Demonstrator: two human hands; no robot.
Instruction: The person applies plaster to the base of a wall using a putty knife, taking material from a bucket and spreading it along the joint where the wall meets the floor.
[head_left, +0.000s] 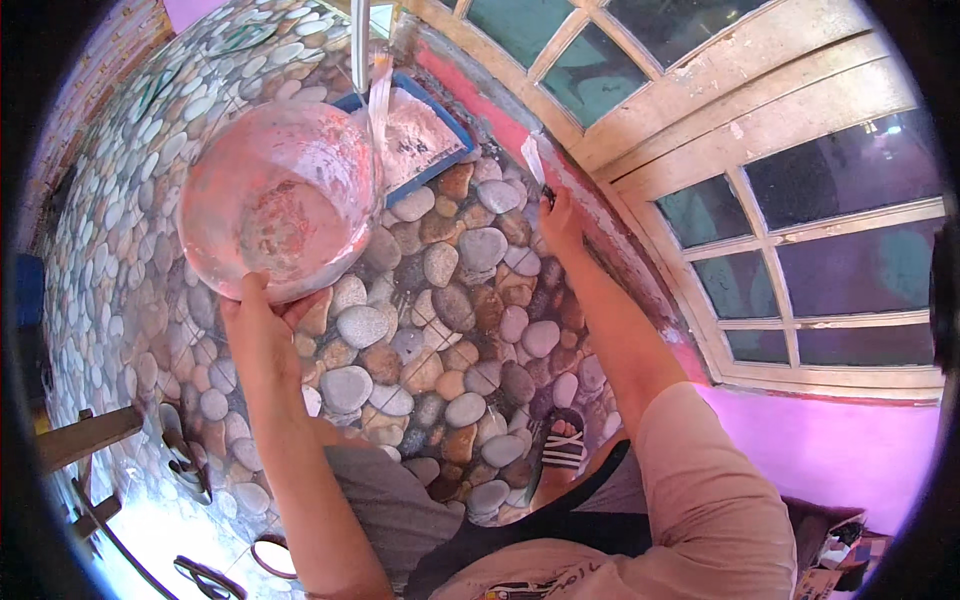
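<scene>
My left hand (264,312) grips the near rim of a round basin (222,190), thumb inside and fingers beneath. The basin is tilted so that its inside shows, smeared with pinkish and whitish residue. My right hand (563,222) is closed round the dark handle of a putty knife (533,160). Its pale blade points away from me, close to the rough, patchy base of the wall (500,110) under the window frame. Whether the blade touches the wall I cannot tell.
Beyond the basin, a blue tray (457,150) holds pale powdery material. A whitish post (360,50) stands beside it. Wooden window frames (620,175) run along the right. At lower left are a wooden piece (90,440) and sandals (185,465) on the pebble-patterned floor (400,330).
</scene>
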